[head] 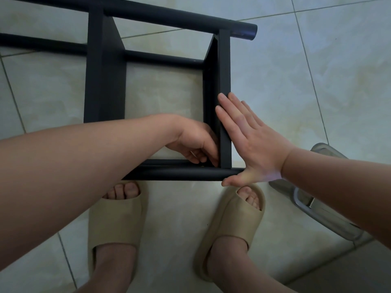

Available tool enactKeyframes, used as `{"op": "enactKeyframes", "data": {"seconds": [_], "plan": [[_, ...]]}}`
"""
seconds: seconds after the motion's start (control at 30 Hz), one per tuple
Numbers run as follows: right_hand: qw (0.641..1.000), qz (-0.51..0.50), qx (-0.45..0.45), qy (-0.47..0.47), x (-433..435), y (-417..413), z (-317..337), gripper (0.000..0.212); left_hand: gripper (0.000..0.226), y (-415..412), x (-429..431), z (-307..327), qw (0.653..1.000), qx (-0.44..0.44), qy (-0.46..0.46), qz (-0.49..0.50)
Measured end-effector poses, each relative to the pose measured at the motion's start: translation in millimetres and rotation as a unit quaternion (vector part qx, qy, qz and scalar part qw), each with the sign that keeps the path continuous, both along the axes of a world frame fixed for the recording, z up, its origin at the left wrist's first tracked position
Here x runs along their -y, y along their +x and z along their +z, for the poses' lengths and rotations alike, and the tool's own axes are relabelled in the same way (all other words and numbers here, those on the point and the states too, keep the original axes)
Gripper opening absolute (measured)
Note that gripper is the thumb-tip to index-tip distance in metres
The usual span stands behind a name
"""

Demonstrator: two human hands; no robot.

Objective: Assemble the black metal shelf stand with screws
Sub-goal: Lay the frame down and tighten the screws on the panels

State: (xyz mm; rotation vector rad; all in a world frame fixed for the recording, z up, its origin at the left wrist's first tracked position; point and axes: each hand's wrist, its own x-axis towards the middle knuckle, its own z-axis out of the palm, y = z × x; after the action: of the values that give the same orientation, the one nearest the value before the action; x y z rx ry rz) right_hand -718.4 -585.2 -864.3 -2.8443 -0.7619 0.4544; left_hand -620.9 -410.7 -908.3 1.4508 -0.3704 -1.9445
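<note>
A: So, where is the black metal shelf stand [105, 81] right now?

B: It lies on its side on the tiled floor [296, 81], just ahead of the person's sandals [115, 220]. Both hands meet at its near right corner.

A: What is the right hand [249, 140] doing?

B: Its fingers [227, 111] are straight and close together, laid flat against the outer face of the upright panel [224, 70]. The thumb runs along the near tube [179, 174] below them. I read that as bracing: the palm holds the panel square against the tube so the joint does not slip.

A: And the left hand [194, 144]?

B: It reaches inside the frame, on the opposite side of the panel from the right fingers. Its fingertips [203, 158] are curled tightly into the corner where panel and tube meet. They may be pinching a screw or feeling for its hole, but I cannot tell; whatever is there is hidden under them.

A: Anything else nearby?

B: A clear object [323, 210] with a metal part lies on the floor beyond the right wrist, well apart from the frame.
</note>
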Motion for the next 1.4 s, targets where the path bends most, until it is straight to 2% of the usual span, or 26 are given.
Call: {"op": "enactKeyframes", "data": {"seconds": [0.17, 0.33, 0.57, 0.9, 1.07, 1.4], "plan": [[1.0, 0.001, -0.001, 0.002, 0.3, 0.0, -0.6, 0.133, 0.014, 3.3, -0.3, 2.1, 1.0, -0.009, 0.0, 0.004], [1.0, 0.003, 0.003, 0.002, 0.1, -0.2, -0.6, 0.133, 0.012, 4.8, -3.0, 4.2, 0.998, -0.054, 0.023, -0.015], [1.0, 0.0, 0.0, -0.002, -0.2, 0.0, 1.0, 0.133, 0.011, -1.9, -0.3, 1.5, 1.0, -0.016, 0.01, 0.008], [1.0, 0.0, -0.001, -0.008, -0.1, 0.4, 1.2, 0.136, 0.01, 2.9, -2.6, 4.2, 0.999, -0.031, 0.026, 0.005], [1.0, -0.001, 0.002, -0.003, 0.3, -0.1, 0.2, 0.136, 0.028, -1.3, -1.9, 0.3, 1.0, -0.015, 0.02, 0.008], [1.0, 0.0, 0.003, -0.001, 0.0, -0.1, -0.3, 0.136, 0.01, 3.7, 0.9, 5.0, 1.0, -0.013, 0.02, -0.01]]}}
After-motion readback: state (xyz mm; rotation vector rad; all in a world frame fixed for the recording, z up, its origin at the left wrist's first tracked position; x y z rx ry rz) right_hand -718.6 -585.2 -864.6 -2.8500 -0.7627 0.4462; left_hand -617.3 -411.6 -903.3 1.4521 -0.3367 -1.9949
